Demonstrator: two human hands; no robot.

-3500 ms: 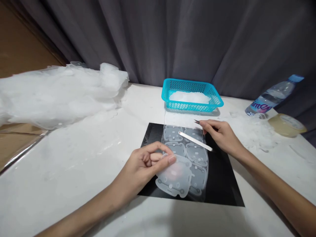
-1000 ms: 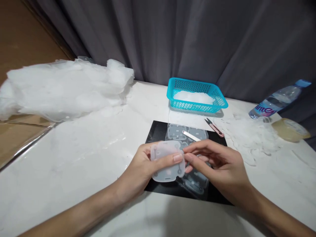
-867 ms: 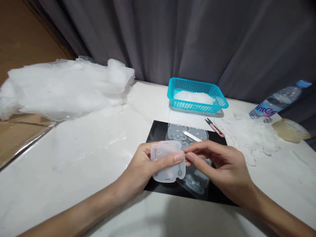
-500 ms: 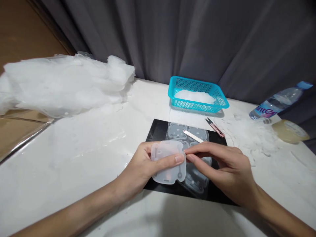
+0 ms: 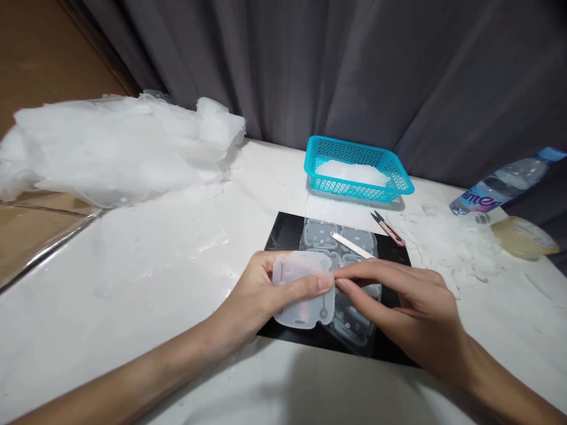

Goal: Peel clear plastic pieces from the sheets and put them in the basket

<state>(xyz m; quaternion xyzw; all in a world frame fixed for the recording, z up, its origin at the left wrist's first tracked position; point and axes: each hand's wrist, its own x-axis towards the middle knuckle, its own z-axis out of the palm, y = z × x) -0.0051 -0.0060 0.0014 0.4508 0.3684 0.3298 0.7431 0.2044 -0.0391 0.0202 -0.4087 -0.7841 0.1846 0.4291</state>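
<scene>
My left hand (image 5: 261,292) holds a translucent white silicone piece (image 5: 303,289), thumb pressed across its front. My right hand (image 5: 398,307) pinches the right edge of the same piece with fingertips close to my left thumb. Both hands hover over a black mat (image 5: 394,330) that carries a clear sheet of similar moulded pieces (image 5: 349,239). A thin white stick tool (image 5: 352,245) lies on that sheet. Small pink snips (image 5: 388,228) rest just beyond the mat's far right corner.
A teal basket (image 5: 357,171) with white pieces stands behind the mat. A big heap of translucent sheets (image 5: 119,150) fills the left. Scrap trimmings (image 5: 447,242), a water bottle (image 5: 505,183) and a tape roll (image 5: 525,236) lie at the right. Grey curtain behind.
3.5 s ago my right hand was by the snips at the far side. It has since come to the piece and pinches its edge; the snips lie on the table. Little change lately.
</scene>
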